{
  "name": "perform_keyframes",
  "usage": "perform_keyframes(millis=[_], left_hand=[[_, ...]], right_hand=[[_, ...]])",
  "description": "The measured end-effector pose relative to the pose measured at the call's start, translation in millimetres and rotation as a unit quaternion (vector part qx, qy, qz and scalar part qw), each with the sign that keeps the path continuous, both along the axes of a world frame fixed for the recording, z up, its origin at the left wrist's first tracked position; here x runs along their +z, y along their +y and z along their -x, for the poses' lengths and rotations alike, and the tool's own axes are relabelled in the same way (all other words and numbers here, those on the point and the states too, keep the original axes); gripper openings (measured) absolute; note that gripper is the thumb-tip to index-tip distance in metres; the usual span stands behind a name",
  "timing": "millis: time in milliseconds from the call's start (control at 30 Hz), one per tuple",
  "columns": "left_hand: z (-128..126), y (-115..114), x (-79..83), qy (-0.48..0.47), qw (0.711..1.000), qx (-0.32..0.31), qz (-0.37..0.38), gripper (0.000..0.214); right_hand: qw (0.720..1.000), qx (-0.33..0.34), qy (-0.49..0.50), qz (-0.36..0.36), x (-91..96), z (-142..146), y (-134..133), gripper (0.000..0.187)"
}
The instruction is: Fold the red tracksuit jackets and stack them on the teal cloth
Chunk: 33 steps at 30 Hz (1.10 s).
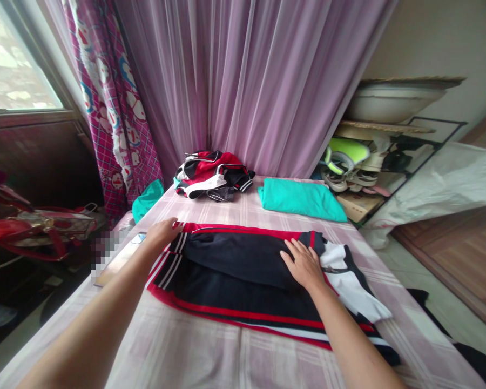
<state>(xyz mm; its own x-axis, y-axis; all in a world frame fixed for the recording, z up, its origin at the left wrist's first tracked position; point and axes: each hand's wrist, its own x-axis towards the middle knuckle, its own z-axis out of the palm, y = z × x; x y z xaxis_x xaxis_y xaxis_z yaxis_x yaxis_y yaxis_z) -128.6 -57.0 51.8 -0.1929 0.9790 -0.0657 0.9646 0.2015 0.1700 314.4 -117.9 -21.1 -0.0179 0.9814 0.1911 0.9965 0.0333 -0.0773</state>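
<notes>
A black garment with red and white stripes [243, 275] lies spread flat on the pink checked bed [210, 356]. My left hand [162, 232] rests on its far left corner, fingers curled over the striped edge. My right hand [303, 263] lies flat on the folded black upper layer, fingers stretched out toward the left. A white part of the garment [356, 292] sticks out to the right of my right wrist.
A crumpled red, black and white pile of clothes [213, 175] and a folded teal cloth [302, 198] sit at the bed's far end, before pink curtains [247, 81]. A shoe rack [364, 167] stands right; a red bag [32, 227] left. A flat card-like object [119, 259] lies beside the left edge.
</notes>
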Motion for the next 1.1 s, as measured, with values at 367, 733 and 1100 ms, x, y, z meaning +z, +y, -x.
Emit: perform_keyframes(millis=[367,733,1100], left_hand=[[-1,15,-11.2,-0.126,0.984,0.046,-0.117,0.049],[-17,4,-4.5,-0.027,0.983,-0.060,-0.173,0.049],[-67,-10,-38.6,0.058,0.980,-0.178,-0.070,0.056]], right_hand=[[1.000,-0.022,-0.005,0.006,6.3,6,-1,0.050],[0.999,-0.040,-0.012,-0.005,7.6,11,-1,0.049],[0.995,0.049,0.023,0.079,31.7,41,21,0.055]])
